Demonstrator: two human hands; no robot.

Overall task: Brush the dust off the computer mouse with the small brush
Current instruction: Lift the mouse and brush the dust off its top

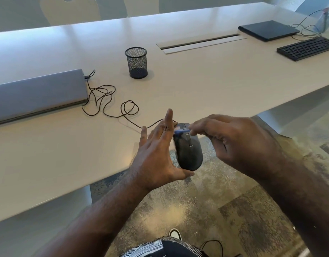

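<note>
A black wired computer mouse [188, 153] is held up off the table's near edge. My left hand [156, 154] holds it between the thumb at its rear end and the fingers behind its left side, index finger pointing up. My right hand [237, 140] pinches a small blue brush [181, 131], whose tip lies on the mouse's front near the scroll wheel. Most of the brush handle is hidden by my fingers. The mouse's black cable [111, 101] runs in loops across the table to the left.
On the white table [197, 86] sit a closed grey laptop [37, 95] at the left, a black mesh pen cup [136, 63] in the middle, and a black laptop [267, 30] and black keyboard [306, 48] at the far right. Carpeted floor lies below.
</note>
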